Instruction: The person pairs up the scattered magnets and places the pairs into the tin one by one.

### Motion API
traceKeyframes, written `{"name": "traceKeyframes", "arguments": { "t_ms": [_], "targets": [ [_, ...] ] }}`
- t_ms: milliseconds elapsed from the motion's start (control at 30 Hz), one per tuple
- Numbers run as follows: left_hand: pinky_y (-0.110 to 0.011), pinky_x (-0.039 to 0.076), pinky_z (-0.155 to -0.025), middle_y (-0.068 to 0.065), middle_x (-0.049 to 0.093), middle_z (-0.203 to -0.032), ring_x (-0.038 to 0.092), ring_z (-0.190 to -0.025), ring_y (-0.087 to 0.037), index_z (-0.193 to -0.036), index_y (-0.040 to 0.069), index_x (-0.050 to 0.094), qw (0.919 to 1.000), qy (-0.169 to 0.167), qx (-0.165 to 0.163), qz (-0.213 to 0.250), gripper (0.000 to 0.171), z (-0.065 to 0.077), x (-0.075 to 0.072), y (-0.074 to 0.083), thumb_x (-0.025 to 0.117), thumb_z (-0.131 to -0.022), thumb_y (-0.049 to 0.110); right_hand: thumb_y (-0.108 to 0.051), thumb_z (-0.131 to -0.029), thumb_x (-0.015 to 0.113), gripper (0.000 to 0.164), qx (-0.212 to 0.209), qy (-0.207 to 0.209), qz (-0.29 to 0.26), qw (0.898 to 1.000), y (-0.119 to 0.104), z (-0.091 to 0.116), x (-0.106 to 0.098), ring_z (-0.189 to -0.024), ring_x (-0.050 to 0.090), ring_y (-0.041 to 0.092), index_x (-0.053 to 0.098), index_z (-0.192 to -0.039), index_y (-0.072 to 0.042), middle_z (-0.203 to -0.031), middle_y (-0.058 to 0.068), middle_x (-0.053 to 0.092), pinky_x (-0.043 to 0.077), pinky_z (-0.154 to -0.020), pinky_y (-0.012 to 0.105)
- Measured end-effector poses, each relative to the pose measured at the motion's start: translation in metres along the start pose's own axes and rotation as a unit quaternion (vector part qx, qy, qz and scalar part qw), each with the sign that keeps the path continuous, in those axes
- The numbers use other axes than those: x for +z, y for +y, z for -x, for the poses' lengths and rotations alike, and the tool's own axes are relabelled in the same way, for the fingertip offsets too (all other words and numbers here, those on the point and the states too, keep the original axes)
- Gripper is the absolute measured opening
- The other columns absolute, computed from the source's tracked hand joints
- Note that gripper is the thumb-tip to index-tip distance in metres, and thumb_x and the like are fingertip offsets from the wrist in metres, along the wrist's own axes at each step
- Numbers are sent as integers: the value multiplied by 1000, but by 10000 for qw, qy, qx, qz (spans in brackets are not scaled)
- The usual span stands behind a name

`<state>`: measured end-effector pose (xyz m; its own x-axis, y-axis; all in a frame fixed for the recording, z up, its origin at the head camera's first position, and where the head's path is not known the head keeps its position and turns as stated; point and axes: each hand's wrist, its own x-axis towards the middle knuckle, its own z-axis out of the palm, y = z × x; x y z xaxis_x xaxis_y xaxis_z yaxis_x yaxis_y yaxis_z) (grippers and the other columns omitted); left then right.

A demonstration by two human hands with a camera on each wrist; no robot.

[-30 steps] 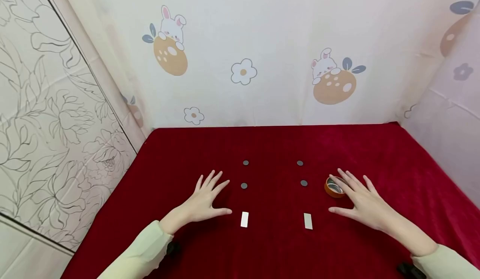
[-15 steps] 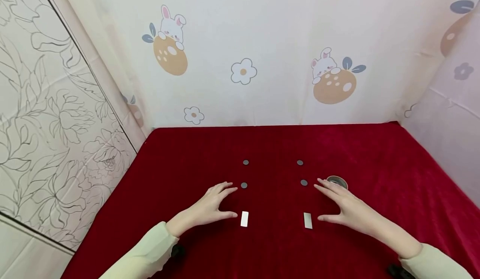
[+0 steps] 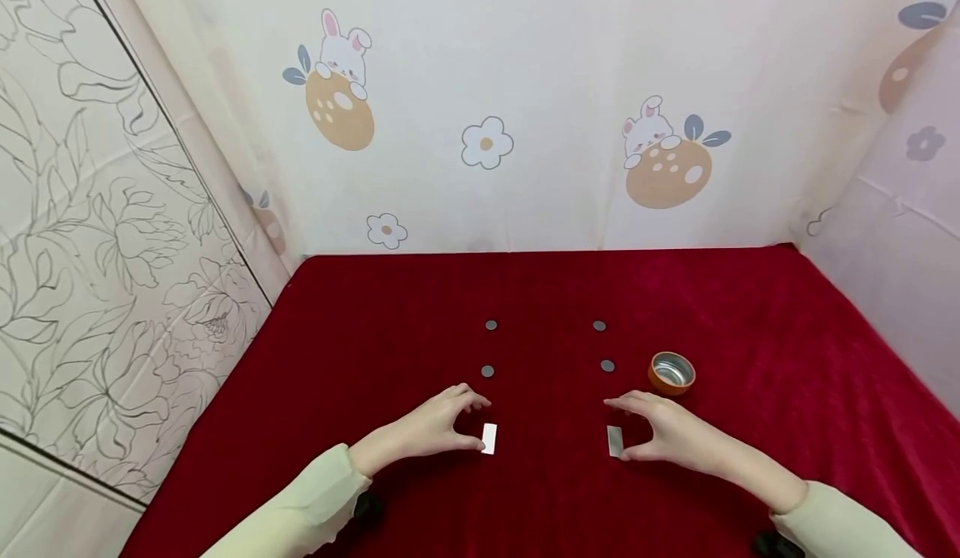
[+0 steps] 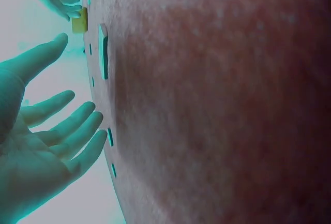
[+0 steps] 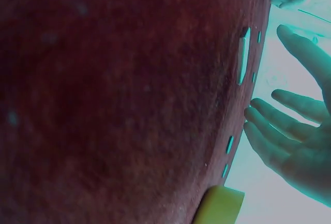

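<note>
Left plate [image 3: 490,438] and right plate [image 3: 615,441] lie flat on the surface [image 3: 551,491], farther from its far edge than the discs [image 3: 487,371]. Left hand [image 3: 435,426] is by the left one, right hand [image 3: 671,433] by the other; fingers loosely bent, gripping nothing. Plates probably light, stiff, maybe slick; pinch by long edges.

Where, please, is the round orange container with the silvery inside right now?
In the head view, the container stands on the red velvety cloth, just beyond the right hand and right of the nearest round, flat grey disc.
</note>
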<state>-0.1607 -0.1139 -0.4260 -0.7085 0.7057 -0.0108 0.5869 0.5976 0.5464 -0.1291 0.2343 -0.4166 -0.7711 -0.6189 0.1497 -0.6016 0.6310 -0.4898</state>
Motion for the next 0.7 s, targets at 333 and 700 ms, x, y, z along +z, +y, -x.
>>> {"name": "traceKeyframes", "arguments": {
  "t_ms": [333, 700],
  "targets": [
    [-18, 41, -77, 5, 48, -97, 48, -88, -6, -111, 10, 55, 9989, -384, -115, 232, 46, -6, 11, -1, 73, -73, 30, -21, -67, 76, 43, 206, -475, -456, 9976, 2, -5, 6, -77, 50, 7, 58, -101, 0, -90, -3, 53, 44, -65, 24],
    [-15, 40, -70, 5, 47, -89, 44, -77, -3, -99, 7, 59, 9996, -273, 41, -34, 40, -14, 17, -4, 77, -67, 23, -13, -63, 77, 30, 200, -275, -260, 9991, 2, -10, 13, -67, 43, 4, 58, -85, -7, -80, -6, 46, 40, -58, 19]
  ]
}}
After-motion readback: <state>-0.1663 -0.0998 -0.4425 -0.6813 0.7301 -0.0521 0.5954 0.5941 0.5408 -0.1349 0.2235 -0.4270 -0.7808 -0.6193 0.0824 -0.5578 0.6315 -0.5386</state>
